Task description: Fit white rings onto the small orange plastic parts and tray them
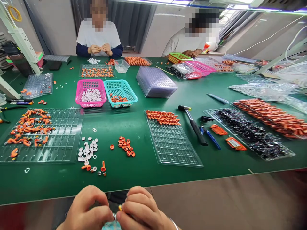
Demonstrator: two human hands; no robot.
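Note:
My left hand (87, 209) is closed in a pinch at the bottom of the head view, in front of the table edge. A small whitish, shiny bit (114, 216) shows at its fingertips, too hidden to name. Close beside it, my right hand (141, 207) has its fingers curled around a small yellow part (120, 208), mostly covered. Below the fingertips, a light blue patch (111, 226) is partly visible. On the table ahead lie white discs (88, 150), orange caps (125, 145) and a few orange stemmed pieces (103, 166).
A clear tray (64, 140) with orange parts lies left; another tray (176, 143) is at centre. Pink (91, 104) and teal (123, 104) baskets stand behind. A hammer (195, 127) and trays of black (259, 137) and orange parts lie right. Two people sit opposite.

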